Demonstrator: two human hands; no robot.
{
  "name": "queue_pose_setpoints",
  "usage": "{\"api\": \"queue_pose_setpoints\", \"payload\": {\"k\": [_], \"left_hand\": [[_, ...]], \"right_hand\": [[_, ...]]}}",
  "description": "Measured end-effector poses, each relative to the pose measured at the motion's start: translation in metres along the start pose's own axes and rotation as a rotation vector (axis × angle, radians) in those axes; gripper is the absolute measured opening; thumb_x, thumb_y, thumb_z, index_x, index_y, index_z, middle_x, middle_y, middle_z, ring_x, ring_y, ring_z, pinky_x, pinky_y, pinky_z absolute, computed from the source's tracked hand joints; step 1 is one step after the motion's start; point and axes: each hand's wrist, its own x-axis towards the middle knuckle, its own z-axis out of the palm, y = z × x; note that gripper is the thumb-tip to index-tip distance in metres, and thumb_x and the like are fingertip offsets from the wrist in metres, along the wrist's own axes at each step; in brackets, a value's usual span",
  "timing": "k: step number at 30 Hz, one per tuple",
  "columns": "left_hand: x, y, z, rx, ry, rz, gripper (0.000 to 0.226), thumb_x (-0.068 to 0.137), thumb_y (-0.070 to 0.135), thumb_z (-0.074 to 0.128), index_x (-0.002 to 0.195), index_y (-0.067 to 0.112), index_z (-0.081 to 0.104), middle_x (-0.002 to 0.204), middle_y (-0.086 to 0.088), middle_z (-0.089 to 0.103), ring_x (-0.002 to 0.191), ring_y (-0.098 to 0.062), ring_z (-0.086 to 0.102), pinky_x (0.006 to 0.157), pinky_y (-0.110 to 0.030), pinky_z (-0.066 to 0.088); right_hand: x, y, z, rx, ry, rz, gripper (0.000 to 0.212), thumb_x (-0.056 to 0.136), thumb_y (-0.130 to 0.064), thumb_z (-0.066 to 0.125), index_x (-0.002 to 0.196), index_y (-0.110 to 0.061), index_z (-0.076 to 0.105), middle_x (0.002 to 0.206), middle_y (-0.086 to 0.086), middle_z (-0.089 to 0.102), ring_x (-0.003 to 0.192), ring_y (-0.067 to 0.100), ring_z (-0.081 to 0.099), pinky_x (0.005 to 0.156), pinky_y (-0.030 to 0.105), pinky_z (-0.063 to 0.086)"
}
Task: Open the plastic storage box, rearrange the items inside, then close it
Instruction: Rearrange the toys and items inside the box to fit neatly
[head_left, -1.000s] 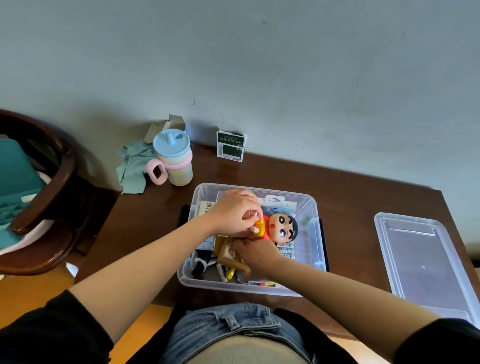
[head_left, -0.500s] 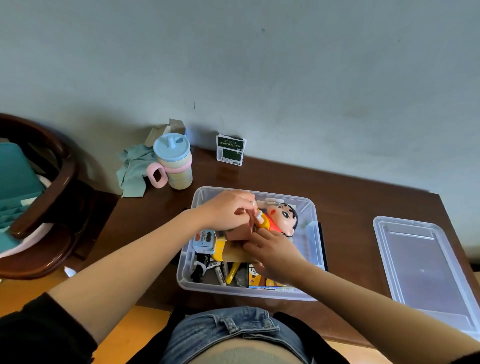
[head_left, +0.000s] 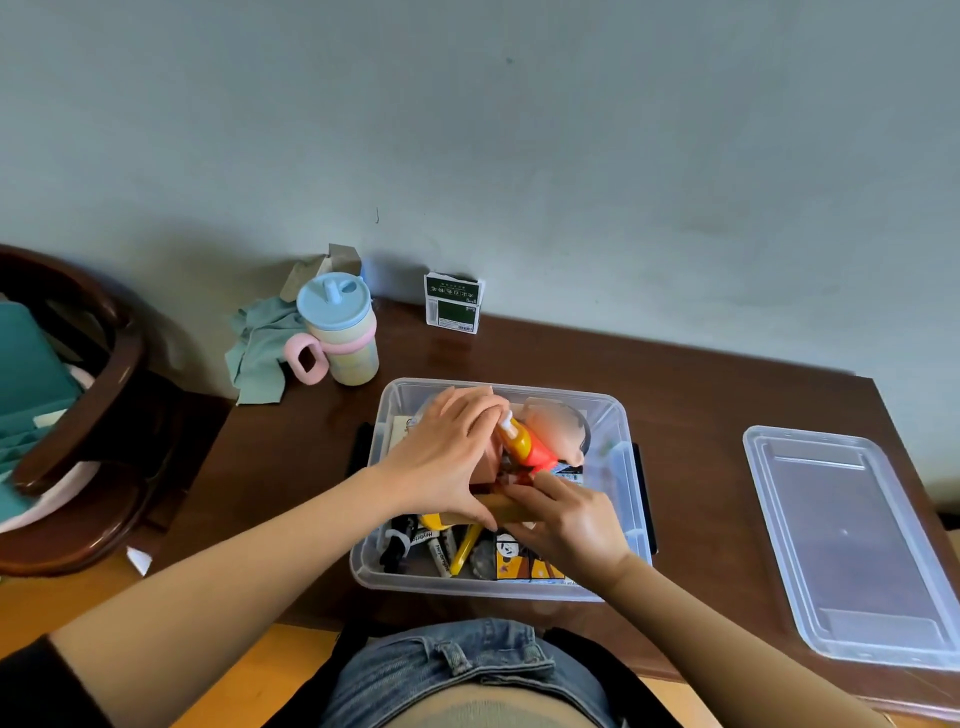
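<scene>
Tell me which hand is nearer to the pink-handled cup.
Left. The left hand is inside the storage box, on the side toward the pink-handled cup; the right hand lies farther away, at the box's near right.

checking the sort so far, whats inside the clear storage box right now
The storage box holds a cartoon doll, markers, a yellow pen and a printed packet. The left hand and right hand cover whatever lies in the middle.
</scene>
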Motion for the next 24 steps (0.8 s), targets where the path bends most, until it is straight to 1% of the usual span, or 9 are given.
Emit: {"api": "queue_pose_setpoints", "payload": {"k": [2, 3, 5, 8, 10, 13, 15, 19, 24], "left_hand": [[-0.001, 0.003, 0.002, -0.047, 0.023, -0.004, 0.133, 0.050, 0.078, 0.070, 0.150, 0.031, -0.005, 0.141, -0.010, 0.035, 0.139, -0.029, 0.023, 0.115, -0.045, 0.009], [-0.001, 0.005, 0.002, -0.029, 0.025, 0.008, 0.132, 0.050, 0.077, 0.070, 0.150, 0.035, -0.007, 0.138, -0.011, 0.037, 0.137, -0.030, 0.025, 0.114, -0.048, 0.011], [0.000, 0.007, 0.004, 0.059, 0.021, 0.034, 0.119, 0.052, 0.074, 0.070, 0.149, 0.034, 0.016, 0.132, -0.011, 0.040, 0.133, -0.033, 0.028, 0.112, -0.053, 0.015], [-0.001, 0.012, 0.005, 0.177, 0.016, 0.008, 0.078, 0.058, 0.066, 0.068, 0.123, 0.024, 0.055, 0.124, -0.010, 0.045, 0.130, -0.034, 0.031, 0.111, -0.056, 0.018], [-0.001, 0.013, 0.006, 0.186, 0.045, -0.002, 0.060, 0.060, 0.061, 0.065, 0.107, 0.022, 0.062, 0.123, -0.010, 0.048, 0.132, -0.035, 0.031, 0.110, -0.055, 0.023], [-0.002, 0.008, 0.005, 0.163, 0.079, 0.026, 0.053, 0.059, 0.057, 0.067, 0.097, 0.021, 0.068, 0.116, -0.010, 0.054, 0.128, -0.037, 0.038, 0.103, -0.052, 0.031], [-0.002, 0.004, 0.004, 0.146, 0.095, 0.043, 0.050, 0.060, 0.056, 0.070, 0.095, 0.020, 0.069, 0.115, -0.010, 0.056, 0.128, -0.039, 0.040, 0.102, -0.054, 0.034], [-0.003, 0.000, 0.005, 0.117, 0.083, 0.038, 0.048, 0.064, 0.057, 0.069, 0.095, 0.020, 0.071, 0.120, -0.008, 0.056, 0.132, -0.037, 0.035, 0.102, -0.054, 0.032], [-0.003, -0.001, 0.005, 0.106, 0.118, 0.049, 0.043, 0.069, 0.057, 0.065, 0.091, 0.021, 0.072, 0.119, -0.005, 0.057, 0.132, -0.035, 0.035, 0.105, -0.050, 0.029]], "right_hand": [[0.001, -0.001, 0.000, 0.005, 0.022, 0.018, 0.030, 0.062, -0.031, 0.087, 0.086, -0.017, 0.074, 0.069, -0.001, 0.060, 0.055, 0.016, 0.060, 0.036, 0.023, 0.042], [0.002, -0.002, 0.000, 0.006, 0.033, 0.021, 0.031, 0.062, -0.029, 0.087, 0.086, -0.016, 0.074, 0.070, -0.001, 0.059, 0.057, 0.016, 0.060, 0.036, 0.023, 0.041], [0.005, -0.003, 0.001, 0.016, 0.045, 0.020, 0.030, 0.062, -0.025, 0.087, 0.086, -0.014, 0.073, 0.073, 0.000, 0.059, 0.060, 0.016, 0.059, 0.038, 0.024, 0.041], [0.007, -0.004, 0.002, 0.083, 0.027, 0.071, 0.025, 0.068, -0.022, 0.084, 0.088, -0.011, 0.071, 0.078, 0.002, 0.060, 0.063, 0.018, 0.060, 0.043, 0.026, 0.047], [0.006, -0.005, 0.001, 0.143, 0.034, 0.130, 0.019, 0.075, -0.019, 0.079, 0.087, -0.010, 0.069, 0.079, 0.002, 0.060, 0.064, 0.016, 0.056, 0.045, 0.027, 0.046], [-0.002, -0.005, -0.005, 0.178, 0.032, 0.121, 0.013, 0.085, -0.020, 0.065, 0.077, -0.010, 0.062, 0.072, 0.000, 0.056, 0.063, 0.013, 0.048, 0.045, 0.025, 0.039], [-0.007, -0.003, -0.006, 0.190, -0.145, 0.110, 0.019, 0.087, -0.022, 0.062, 0.072, -0.010, 0.062, 0.068, 0.001, 0.058, 0.062, 0.018, 0.053, 0.046, 0.028, 0.043], [-0.005, 0.000, 0.003, 0.286, -0.660, 0.164, 0.029, 0.096, -0.025, 0.047, 0.090, -0.006, 0.068, 0.088, 0.010, 0.066, 0.082, 0.025, 0.057, 0.074, 0.041, 0.045], [0.032, -0.018, 0.025, 0.322, -0.882, 0.186, 0.027, 0.097, -0.018, 0.045, 0.109, -0.006, 0.066, 0.116, 0.010, 0.064, 0.108, 0.027, 0.054, 0.089, 0.033, 0.043]]}}
